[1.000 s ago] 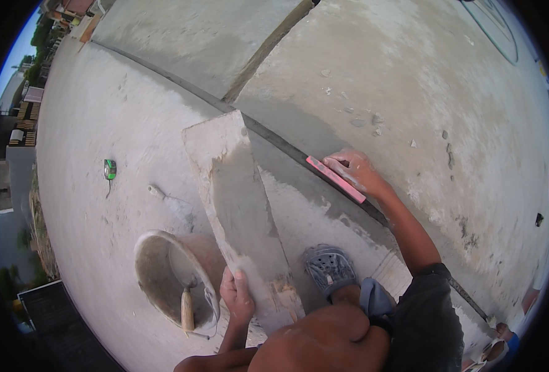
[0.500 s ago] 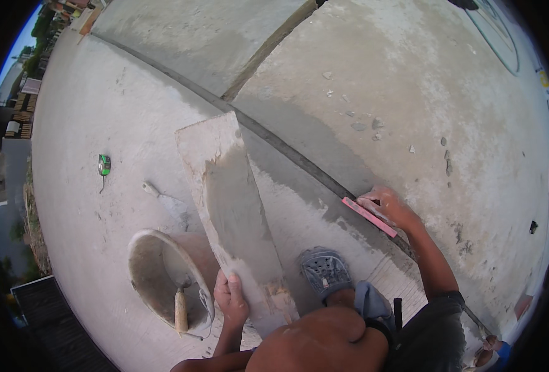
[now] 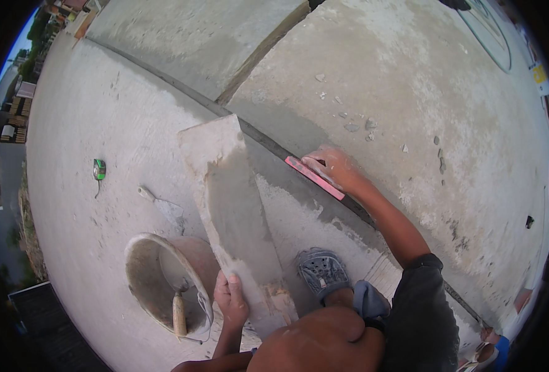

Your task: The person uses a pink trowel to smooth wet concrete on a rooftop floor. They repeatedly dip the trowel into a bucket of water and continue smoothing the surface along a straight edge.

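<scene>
The right hand (image 3: 336, 168) grips a pink float (image 3: 315, 178) flat on damp plaster (image 3: 299, 211) along the dark groove (image 3: 268, 146), smoothing apparently underway, while the left hand (image 3: 230, 301) clasps the near end of a board (image 3: 231, 211) beside the bucket (image 3: 157, 273).

Concrete floor (image 3: 101, 124), bucket (image 3: 147, 279), trowel (image 3: 163, 208), tape measure (image 3: 99, 168) (green)

Your right arm wears a short black sleeve (image 3: 420, 297) ending near the elbow; your left hand (image 3: 230, 301) and forearm are bare. Left of the sleeve, a grey perforated clog (image 3: 321, 273) covers one foot, beside what may be blue-grey shorts (image 3: 368, 304).
</scene>
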`<act>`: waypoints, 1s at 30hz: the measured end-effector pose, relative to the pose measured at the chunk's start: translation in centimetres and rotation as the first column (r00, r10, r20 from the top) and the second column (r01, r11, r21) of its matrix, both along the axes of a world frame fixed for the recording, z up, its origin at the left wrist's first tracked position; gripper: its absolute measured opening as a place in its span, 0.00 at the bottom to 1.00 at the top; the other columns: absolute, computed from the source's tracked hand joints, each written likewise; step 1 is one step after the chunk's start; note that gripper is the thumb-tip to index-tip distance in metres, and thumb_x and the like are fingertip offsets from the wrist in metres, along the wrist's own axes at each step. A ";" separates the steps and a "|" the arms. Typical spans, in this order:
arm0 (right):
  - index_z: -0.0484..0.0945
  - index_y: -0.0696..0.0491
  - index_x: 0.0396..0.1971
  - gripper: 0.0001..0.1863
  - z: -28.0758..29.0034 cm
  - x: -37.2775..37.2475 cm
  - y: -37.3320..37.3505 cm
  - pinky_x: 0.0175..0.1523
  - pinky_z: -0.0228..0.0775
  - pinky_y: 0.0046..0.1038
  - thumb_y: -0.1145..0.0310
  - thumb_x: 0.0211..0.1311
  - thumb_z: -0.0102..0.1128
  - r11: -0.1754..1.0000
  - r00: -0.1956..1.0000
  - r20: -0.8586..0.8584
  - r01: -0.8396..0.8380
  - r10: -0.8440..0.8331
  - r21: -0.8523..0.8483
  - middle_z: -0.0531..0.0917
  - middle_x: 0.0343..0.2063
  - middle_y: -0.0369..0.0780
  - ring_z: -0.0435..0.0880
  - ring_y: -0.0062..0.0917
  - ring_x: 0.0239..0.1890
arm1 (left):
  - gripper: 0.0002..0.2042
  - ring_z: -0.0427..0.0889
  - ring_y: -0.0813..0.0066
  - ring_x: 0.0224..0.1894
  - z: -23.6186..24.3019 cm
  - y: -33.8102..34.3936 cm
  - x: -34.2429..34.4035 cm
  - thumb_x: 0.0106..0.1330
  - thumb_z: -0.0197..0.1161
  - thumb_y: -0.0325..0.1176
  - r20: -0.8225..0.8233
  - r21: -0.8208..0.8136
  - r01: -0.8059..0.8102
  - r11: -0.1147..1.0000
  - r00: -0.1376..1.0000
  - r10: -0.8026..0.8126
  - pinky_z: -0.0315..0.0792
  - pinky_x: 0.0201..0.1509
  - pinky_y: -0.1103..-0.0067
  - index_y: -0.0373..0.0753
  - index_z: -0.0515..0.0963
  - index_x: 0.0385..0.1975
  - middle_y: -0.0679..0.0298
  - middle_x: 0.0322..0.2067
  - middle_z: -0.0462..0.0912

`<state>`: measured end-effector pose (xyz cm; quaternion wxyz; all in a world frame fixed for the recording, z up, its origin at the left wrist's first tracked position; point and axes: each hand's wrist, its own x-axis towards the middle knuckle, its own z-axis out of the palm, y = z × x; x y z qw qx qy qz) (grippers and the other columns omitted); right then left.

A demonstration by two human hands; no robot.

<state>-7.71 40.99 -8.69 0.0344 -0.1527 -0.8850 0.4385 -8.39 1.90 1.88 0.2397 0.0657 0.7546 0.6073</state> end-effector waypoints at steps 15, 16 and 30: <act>0.88 0.57 0.43 0.17 6.6 20.8 1.3 0.42 0.76 0.33 0.58 0.75 0.61 0.987 0.911 0.404 0.135 -0.088 -0.088 0.88 0.31 0.44 0.85 0.31 0.34 | 0.17 0.77 0.79 0.46 -1.8 -1.2 0.0 0.83 0.51 0.40 0.055 0.091 0.015 0.996 0.998 -0.020 0.72 0.53 0.78 0.31 0.76 0.53 0.62 0.44 0.82; 0.88 0.57 0.45 0.17 7.8 23.5 1.3 0.43 0.77 0.32 0.58 0.75 0.61 0.942 0.909 0.353 0.294 -0.223 -0.164 0.88 0.32 0.42 0.85 0.29 0.35 | 0.16 0.77 0.79 0.46 -1.8 -1.0 -0.1 0.83 0.50 0.40 0.074 0.109 0.030 0.994 0.996 -0.038 0.72 0.53 0.78 0.31 0.76 0.52 0.63 0.43 0.82; 0.76 0.57 0.62 0.23 13.3 29.6 -9.0 0.46 0.84 0.33 0.58 0.77 0.58 0.137 0.634 0.233 0.478 -0.737 -0.867 0.86 0.44 0.40 0.87 0.27 0.45 | 0.16 0.77 0.80 0.43 -2.2 2.5 -3.4 0.83 0.50 0.39 -0.138 0.244 0.010 0.970 0.990 0.024 0.72 0.52 0.79 0.31 0.76 0.54 0.63 0.42 0.82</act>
